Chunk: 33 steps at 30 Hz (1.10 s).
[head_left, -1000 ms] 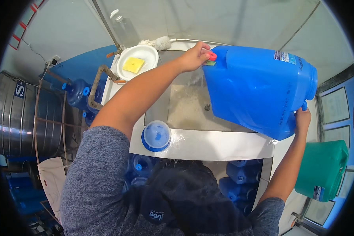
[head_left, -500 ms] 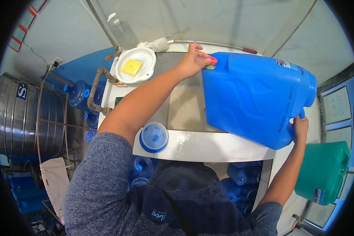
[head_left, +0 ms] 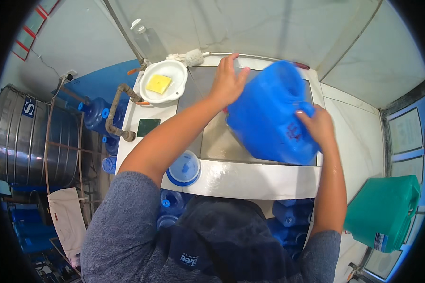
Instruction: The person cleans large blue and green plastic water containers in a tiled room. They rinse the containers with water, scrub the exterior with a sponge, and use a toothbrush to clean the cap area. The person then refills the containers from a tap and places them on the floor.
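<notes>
A blue plastic jerrycan (head_left: pixel 267 120), blurred by motion, hung tilted above the tiled basin (head_left: pixel 214 139), its wide mouth swung round from the right-hand side toward the far wall. The right hand (head_left: pixel 320 128) was closed around its handle, thumb over the top. The left hand (head_left: pixel 230 84), which half a second earlier had fingers at the red spigot fitting (head_left: pixel 225 110), was wide, fingers and thumb apart, beside the can's left end; whether it brushed the plastic could not be told. The fitting now showed only as a sliver below the wrist. The change suggested that the right hand was doing most of the carrying and that the can was being turned about rather than held on its side.

On the counter (head_left: pixel 250 175) left of the basin stood a white bowl (head_left: pixel 176 80) with a yellow sponge (head_left: pixel 159 84) in it, a dark green pad (head_left: pixel 148 126) and a round blue-and-white tub (head_left: pixel 183 166). A long-handled brush (head_left: pixel 193 57) lay along the far edge. A green jerrycan (head_left: pixel 381 212) stood at the right, beyond the right forearm.
</notes>
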### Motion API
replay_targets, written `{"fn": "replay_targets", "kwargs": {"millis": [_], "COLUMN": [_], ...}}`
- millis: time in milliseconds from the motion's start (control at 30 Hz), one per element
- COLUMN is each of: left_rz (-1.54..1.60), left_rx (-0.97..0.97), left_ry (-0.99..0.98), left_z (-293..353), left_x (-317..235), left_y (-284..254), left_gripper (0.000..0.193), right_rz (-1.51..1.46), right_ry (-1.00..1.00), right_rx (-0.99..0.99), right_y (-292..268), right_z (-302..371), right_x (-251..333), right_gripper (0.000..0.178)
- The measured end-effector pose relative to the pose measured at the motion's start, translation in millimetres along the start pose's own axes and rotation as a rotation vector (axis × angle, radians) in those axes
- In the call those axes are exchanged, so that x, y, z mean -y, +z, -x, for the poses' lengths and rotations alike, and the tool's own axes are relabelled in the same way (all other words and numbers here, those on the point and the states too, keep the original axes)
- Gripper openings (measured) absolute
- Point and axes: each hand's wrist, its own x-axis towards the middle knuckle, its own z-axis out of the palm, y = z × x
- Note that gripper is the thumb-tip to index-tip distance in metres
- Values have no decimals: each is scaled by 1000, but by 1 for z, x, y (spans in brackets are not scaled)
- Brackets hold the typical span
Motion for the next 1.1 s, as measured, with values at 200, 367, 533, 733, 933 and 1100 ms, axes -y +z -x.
{"fn": "replay_targets", "kwargs": {"millis": [200,367,533,733,933,1100], "left_rz": [-236,-263,-252,-216,-270,-349], "left_rx": [286,301,216,175,153,171], "left_ry": [293,-244,-567,-644,-619,-774], "left_z": [52,76,96,113,110,87], "left_x": [-11,25,46,65,50,50], "left_y": [-15,-9,-23,-24,-23,-19], "left_gripper": [68,62,49,46,45,51], "right_rz": [157,-229,-345,279,338,-194], "right_ry": [-289,-505,-189,-754,-446,-155], "right_rx": [435,395,698,450,709,620], "right_y": [72,119,103,140,108,119], "right_z": [-75,-139,-172,-175,-169,-192], "right_x": [99,154,197,166,184,172], "right_gripper": [46,35,31,38,36,19]}}
